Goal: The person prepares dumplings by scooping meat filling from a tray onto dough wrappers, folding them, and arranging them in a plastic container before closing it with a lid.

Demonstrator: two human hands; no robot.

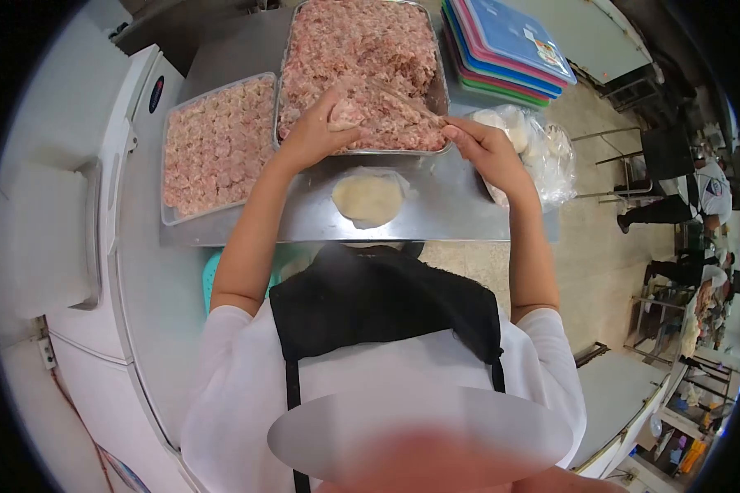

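Observation:
A large metal tray (448, 90) full of pink minced filling stands at the back of the steel table. Over its left front part is my left hand (316, 131), its fingers curled around a small dumpling filled with mince (345, 115). My right hand (489, 149) is at the tray's front right corner, its fingers closed on the end of a thin tool that reaches into the filling. Near the table's front edge lies a stack of round pale wrappers (368, 197). To the left, a clear plastic tray (168, 185) holds rows of filled dumplings.
Stacked coloured lids (514, 49) stand at the back right. A plastic bag of white rounds (543, 152) lies right of my right hand. A white fridge (131, 189) borders the left. Several people are in the far right background.

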